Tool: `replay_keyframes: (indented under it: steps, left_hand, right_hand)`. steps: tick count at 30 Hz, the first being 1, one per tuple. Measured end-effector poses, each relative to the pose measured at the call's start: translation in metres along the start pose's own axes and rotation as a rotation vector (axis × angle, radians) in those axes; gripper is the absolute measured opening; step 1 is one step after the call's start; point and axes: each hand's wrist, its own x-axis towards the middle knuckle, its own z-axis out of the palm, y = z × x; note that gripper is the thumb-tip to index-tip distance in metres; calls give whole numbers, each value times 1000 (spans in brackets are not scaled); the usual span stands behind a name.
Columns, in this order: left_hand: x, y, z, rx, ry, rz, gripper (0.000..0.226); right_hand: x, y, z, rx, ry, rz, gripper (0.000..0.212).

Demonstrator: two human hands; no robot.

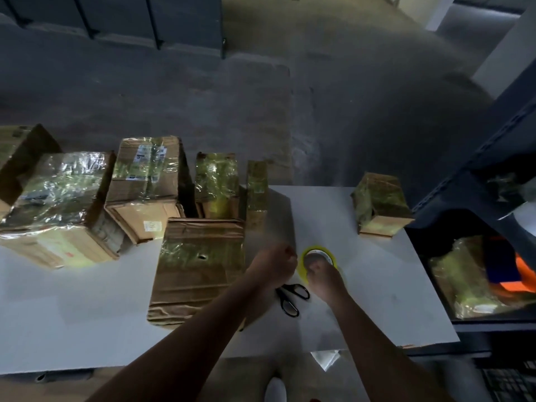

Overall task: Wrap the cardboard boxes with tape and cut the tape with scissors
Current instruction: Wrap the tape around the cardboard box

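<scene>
A yellowish roll of clear tape [317, 252] lies on the white table [87, 314], with my right hand [324, 278] gripping its near side. My left hand [274, 265] is curled just left of the roll, apparently pinching the tape's end; the strip itself is too faint to see. Black-handled scissors [291, 298] lie on the table under my wrists. A flat, creased cardboard box [197, 268] lies just left of my left hand. Several tape-wrapped boxes [58, 204] stand at the table's back left, and a small wrapped box [380, 204] sits at the back right.
A dark shelving unit [493, 175] stands at the right, holding a wrapped parcel [464, 280] and something orange [525, 274]. A crumpled scrap of clear tape [326, 359] hangs at the table's near edge. Grey concrete floor lies beyond the table.
</scene>
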Motion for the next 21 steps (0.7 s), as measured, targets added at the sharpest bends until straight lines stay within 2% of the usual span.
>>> replay_keyframes:
  steps: [3, 6, 10, 12, 16, 19, 21]
  left_hand:
    - [10, 3, 14, -10, -10, -118, 25]
    - [15, 4, 22, -53, -7, -188, 26]
    - [19, 4, 29, -129, 8, -252, 23]
    - [20, 3, 30, -143, 4, -271, 24]
    - [26, 0, 23, -179, 46, -270, 31]
    - [30, 0, 7, -237, 79, -270, 43]
    - [31, -1, -5, -323, 124, -245, 43]
  right_hand:
    - [10, 20, 1, -124, -68, 18, 36]
    - [17, 38, 5, -177, -120, 2, 44]
    - [24, 47, 8, -222, -35, -89, 33]
    - [28, 42, 5, -162, 39, -136, 25]
    - [27, 20, -7, 112, 149, -260, 15]
    - [20, -5, -13, 276, 218, -384, 17]
    - [13, -24, -18, 304, 290, -492, 17]
